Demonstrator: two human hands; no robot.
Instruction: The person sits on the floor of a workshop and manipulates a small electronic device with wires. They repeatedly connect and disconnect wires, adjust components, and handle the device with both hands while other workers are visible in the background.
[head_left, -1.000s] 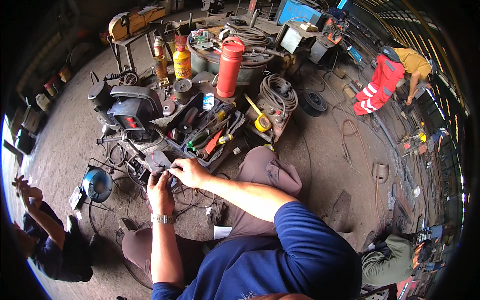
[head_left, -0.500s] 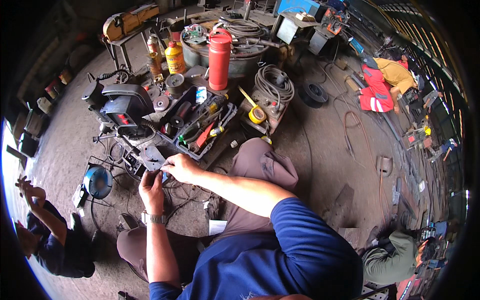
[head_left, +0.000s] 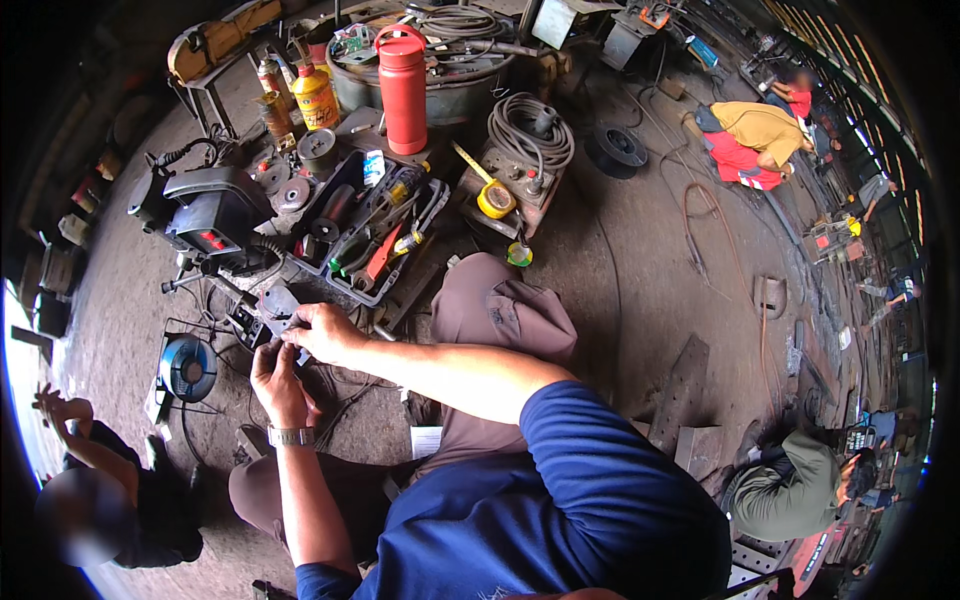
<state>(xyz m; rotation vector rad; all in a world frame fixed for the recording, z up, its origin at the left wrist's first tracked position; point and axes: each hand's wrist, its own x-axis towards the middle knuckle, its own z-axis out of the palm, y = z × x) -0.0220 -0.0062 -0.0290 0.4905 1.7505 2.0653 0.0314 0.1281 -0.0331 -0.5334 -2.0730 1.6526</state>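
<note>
My left hand (head_left: pixel 280 385) and my right hand (head_left: pixel 328 335) meet with fingers pinched together, close to a small grey metal plate (head_left: pixel 277 302). What sits between the fingertips is too small and hidden to name. The plate belongs to or rests on a dark machine part just beyond the fingers. A black machine (head_left: pixel 215 215) with red switches and a hose stands past it. To its right lies an open tool case (head_left: pixel 370 285) holding a red-handled tool, screwdrivers and other hand tools.
A red bottle (head_left: pixel 402 95) and yellow bottle (head_left: pixel 317 98) stand behind the case. A tape measure (head_left: pixel 495 198) lies on a box with coiled cable (head_left: pixel 530 135). A blue wire spool (head_left: pixel 188 367) sits left. Cables cross the floor. Several people are around, one close at lower left.
My view has shifted, so the bench things appear farther left and higher. Both hands stay together at the plate, with the right hand's fingers still closed beside the left's.
</note>
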